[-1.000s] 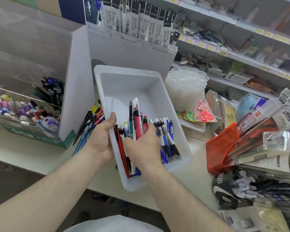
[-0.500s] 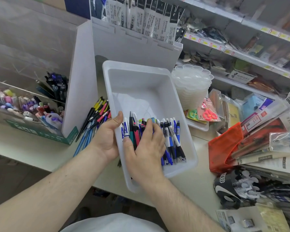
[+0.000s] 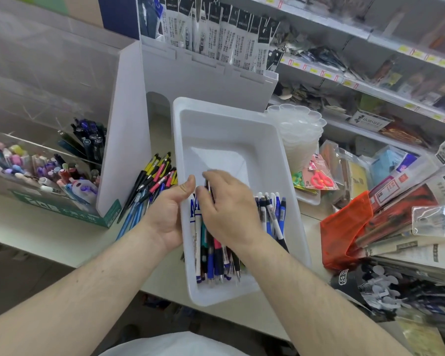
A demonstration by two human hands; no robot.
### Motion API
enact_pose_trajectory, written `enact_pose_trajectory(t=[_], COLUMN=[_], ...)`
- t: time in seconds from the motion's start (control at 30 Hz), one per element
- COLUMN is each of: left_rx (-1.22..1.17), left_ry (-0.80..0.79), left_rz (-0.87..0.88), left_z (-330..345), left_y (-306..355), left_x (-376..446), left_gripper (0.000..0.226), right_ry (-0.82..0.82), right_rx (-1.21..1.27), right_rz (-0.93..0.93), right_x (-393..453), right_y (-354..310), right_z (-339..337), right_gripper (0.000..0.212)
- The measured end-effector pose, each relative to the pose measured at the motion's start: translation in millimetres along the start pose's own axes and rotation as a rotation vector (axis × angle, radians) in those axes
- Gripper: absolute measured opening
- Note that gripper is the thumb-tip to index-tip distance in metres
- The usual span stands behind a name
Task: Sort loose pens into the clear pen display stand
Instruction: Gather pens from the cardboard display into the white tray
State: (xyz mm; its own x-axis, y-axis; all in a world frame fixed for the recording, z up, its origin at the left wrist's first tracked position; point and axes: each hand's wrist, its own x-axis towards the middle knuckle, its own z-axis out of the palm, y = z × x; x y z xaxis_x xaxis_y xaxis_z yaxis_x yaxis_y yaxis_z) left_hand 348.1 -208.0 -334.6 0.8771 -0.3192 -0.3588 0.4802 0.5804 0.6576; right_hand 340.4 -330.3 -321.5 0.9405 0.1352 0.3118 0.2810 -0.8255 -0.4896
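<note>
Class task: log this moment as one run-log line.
left hand: grips white tray rim | right hand: in tray, on pens, blurred | stage: gathering

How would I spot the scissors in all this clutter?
Start at the big white plastic tray that holds the pens. Just past its right rim, below the stack of clear scalloped plastic dishes, lies a clear packet. The small red-handled scissors inside are the only bright red loops there.

My two bare arms and hands, seen from my head camera.

Both forearms are uncovered, with no sleeves, watch or rings visible on my left hand (image 3: 166,214) or right hand (image 3: 228,209); a white garment (image 3: 170,346) shows at the bottom edge.
</note>
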Motion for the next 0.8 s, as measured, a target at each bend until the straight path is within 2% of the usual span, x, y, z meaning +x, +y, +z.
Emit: enact_pose_trajectory(t=[0.13, 0.2, 0.33, 0.4, 0.53, 0.7, 0.8], left_rx=[-0.030, -0.035, -0.003, 0.018, 0.039, 0.064, 0.042], left_ry=[-0.014, -0.028, -0.018, -0.024, -0.035, -0.013, -0.007], left_rz=[-0.010, 0.000, 0.028, 0.024, 0.009, -0.023, -0.053], left_z=[-2.5, -3.2, -3.5, -4.6, -2.4, -7.6, -12.6], left_y=[3.6, 3.8, 2.9, 3.1, 4.4, 6.4, 6.7], left_x=[-1.8, -2.9, -3.7, -4.5, -5.3, -7.9, -10.0], left_gripper=[0.040, 0.039, 0.037, 0.038, 0.035, 0.040, 0.040], right_ry=[0.112, 0.157, 0.086, 0.060, 0.148, 0.070, 0.077], right_rx=[-0.049, -0.038, -0.049, -0.048, -0.134, -0.102, -0.079], right_rz=[-0.147, -0.171, -0.227, -0.289, -0.321, -0.393, -0.352], right_x=[-18.1, -21.2, -19.8, -19.6, -18.7, -26.4, -28.7], right_y=[4.0, 5.8, 0.7, 1.8, 6.7, 7.9, 8.6], right_z=[12.5, 13.3, 13.5, 14.8, 17.5, 16.3, 18.3], right_gripper=[0.019, 0.016, 0.040, 0.037, 0.028, 0.045, 0.050])
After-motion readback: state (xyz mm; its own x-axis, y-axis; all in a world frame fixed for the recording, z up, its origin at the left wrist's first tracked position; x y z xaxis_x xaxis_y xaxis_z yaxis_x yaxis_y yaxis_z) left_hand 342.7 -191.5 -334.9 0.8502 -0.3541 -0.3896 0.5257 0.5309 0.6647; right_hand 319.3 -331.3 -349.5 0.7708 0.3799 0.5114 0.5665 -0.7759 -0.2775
